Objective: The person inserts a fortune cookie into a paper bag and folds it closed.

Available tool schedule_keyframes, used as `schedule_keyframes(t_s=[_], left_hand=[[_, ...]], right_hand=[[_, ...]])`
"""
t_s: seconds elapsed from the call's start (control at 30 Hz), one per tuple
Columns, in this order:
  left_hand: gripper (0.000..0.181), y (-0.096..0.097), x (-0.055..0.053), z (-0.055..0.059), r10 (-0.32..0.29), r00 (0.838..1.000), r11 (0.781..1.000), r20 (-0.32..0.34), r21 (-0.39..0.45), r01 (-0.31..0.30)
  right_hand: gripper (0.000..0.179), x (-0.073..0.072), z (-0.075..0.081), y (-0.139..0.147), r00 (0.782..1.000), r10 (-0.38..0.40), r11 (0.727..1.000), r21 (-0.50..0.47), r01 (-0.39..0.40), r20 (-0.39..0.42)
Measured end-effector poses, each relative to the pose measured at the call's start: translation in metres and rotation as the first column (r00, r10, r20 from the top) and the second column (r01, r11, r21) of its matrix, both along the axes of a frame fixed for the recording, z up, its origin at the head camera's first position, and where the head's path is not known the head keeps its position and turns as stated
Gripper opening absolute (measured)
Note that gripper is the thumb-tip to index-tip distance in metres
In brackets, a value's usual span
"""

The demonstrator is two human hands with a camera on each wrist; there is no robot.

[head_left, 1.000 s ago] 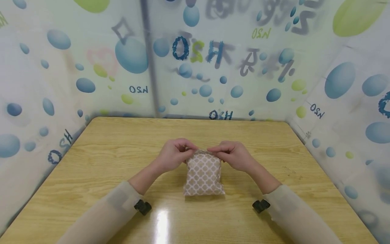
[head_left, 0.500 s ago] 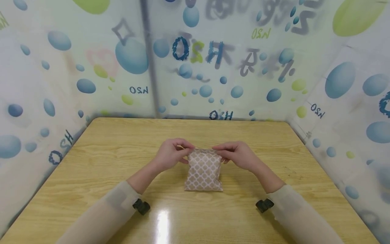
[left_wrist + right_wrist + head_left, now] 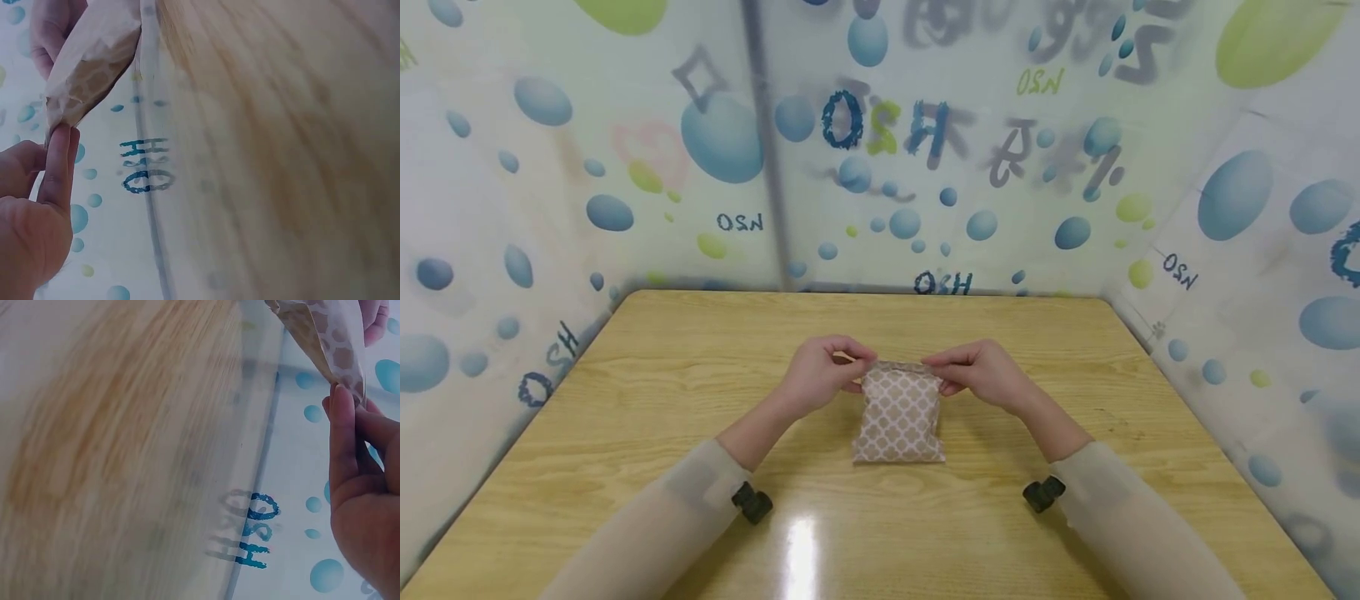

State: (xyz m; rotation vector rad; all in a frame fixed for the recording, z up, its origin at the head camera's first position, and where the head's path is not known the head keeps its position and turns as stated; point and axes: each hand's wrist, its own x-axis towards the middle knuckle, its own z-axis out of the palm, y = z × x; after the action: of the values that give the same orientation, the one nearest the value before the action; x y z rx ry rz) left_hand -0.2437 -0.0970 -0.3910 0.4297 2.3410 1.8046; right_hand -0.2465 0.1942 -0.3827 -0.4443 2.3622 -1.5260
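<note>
A tan paper bag (image 3: 898, 417) with a white lattice pattern stands at the middle of the table, its top edge folded over. My left hand (image 3: 822, 379) pinches the bag's top left corner between thumb and fingers. At the top right corner, my right hand (image 3: 985, 377) pinches the fold the same way. The left wrist view shows the bag (image 3: 94, 69) narrowing to a corner at the left fingertips (image 3: 60, 134). In the right wrist view the opposite corner of the bag (image 3: 331, 337) meets the right fingertips (image 3: 341, 400). Whatever is inside the bag is hidden.
The wooden table (image 3: 700, 350) spreads around both hands, with a bright glare near its front. A white wall covering (image 3: 850, 208) with blue and green dots rises behind the table and along both sides. Small black devices (image 3: 752, 502) sit at both sleeve cuffs.
Both hands slid outward from the middle of the bag's top edge to its corners. The bag shifted slightly away, and its folded top now shows between the hands.
</note>
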Motion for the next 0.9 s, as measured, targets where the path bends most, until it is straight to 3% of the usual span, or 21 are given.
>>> schedule_keyframes(t_s=[0.2, 0.37, 0.57, 0.9], left_hand=[[0.013, -0.002, -0.003, 0.000, -0.022, 0.999, 0.999, 0.037, -0.029, 0.023], [0.012, -0.001, -0.008, -0.005, 0.003, 0.995, 0.999, 0.100, -0.052, 0.002], [0.013, 0.000, -0.011, -0.007, 0.030, 0.989, 0.997, 0.146, -0.078, -0.018], [0.019, 0.002, -0.013, -0.009, 0.059, 0.977, 0.995, 0.206, -0.088, -0.042]], right_hand=[[0.021, 0.000, 0.000, -0.004, 0.999, -0.052, 0.998, 0.029, 0.051, 0.015], [0.019, -0.002, 0.000, -0.010, 0.993, -0.094, 0.993, 0.081, 0.089, 0.065], [0.022, -0.004, -0.001, -0.011, 0.988, -0.090, 0.993, 0.086, 0.080, 0.125], [0.036, -0.002, 0.000, -0.003, 0.992, -0.124, 0.964, 0.234, 0.126, -0.023]])
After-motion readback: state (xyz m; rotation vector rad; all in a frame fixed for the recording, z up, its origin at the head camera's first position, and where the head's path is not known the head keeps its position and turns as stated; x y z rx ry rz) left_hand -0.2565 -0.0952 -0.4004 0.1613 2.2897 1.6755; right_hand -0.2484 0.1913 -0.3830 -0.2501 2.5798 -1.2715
